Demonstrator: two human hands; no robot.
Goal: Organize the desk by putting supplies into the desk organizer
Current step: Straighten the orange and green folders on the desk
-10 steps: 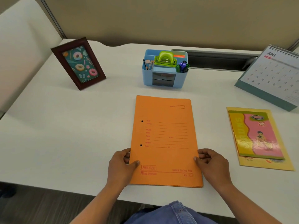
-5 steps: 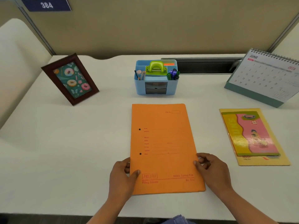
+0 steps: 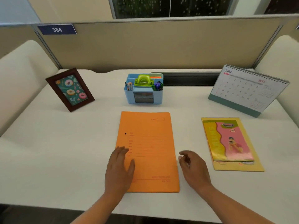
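Left hand (image 3: 119, 168) lies flat, fingers spread, on the orange file folder's (image 3: 150, 151) left edge. Right hand (image 3: 194, 168) hovers just beside the folder's right edge, fingers loosely curled, holding nothing. Blue desk organizer (image 3: 144, 96) stands behind the folder on the white bench (image 3: 56, 151), holding a green hole punch (image 3: 143, 80), markers and pens. Photo frame (image 3: 70, 89) far left, June calendar (image 3: 247, 91) and yellow booklet (image 3: 229, 143) right.

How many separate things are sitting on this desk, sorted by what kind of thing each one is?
Folder: 1, the orange folder
Booklet: 1, the yellow and pink booklet
Calendar: 1, the desk calendar
Picture frame: 1, the picture frame
Organizer: 1, the blue desk organizer, counted with its contents
Total: 5
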